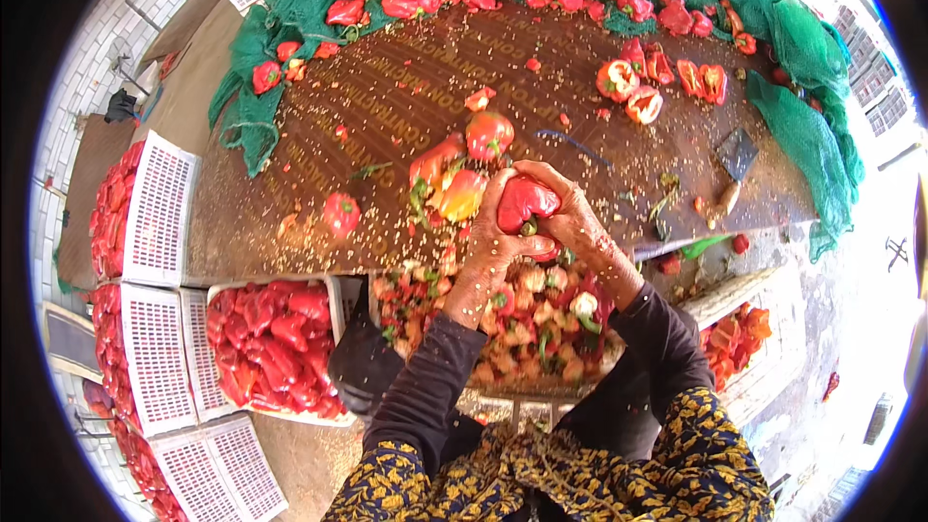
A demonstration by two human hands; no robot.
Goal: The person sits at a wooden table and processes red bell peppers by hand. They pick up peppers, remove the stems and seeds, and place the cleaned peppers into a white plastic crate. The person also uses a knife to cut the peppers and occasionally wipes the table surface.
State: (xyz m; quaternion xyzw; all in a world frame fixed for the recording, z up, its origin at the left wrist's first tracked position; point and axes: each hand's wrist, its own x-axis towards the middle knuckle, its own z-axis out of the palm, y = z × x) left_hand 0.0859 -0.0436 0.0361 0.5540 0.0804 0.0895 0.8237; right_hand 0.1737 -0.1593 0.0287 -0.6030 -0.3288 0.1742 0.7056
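Both of my hands close around a red bell pepper (528, 204) near the table's front edge, its green stem towards me. My left hand (496, 232) wraps its left side, thumb near the stem. My right hand (576, 221) covers its right side and top. Seeds stick to both wrists. Just left of the hands lie a red-orange pepper (489, 135) and a yellow-red pepper (462, 194). Another red pepper (342, 214) sits farther left. Beneath the hands, a container holds many pepper cores and stems (533, 297).
A brown board table (435, 72), strewn with seeds, has green netting (805, 138) and whole peppers around its far rim. Halved peppers (644, 104) and a flat-bladed tool (737, 154) lie at right. White crates (161, 210) of red peppers stand left; an orange-red pepper pile (736, 341) is at right.
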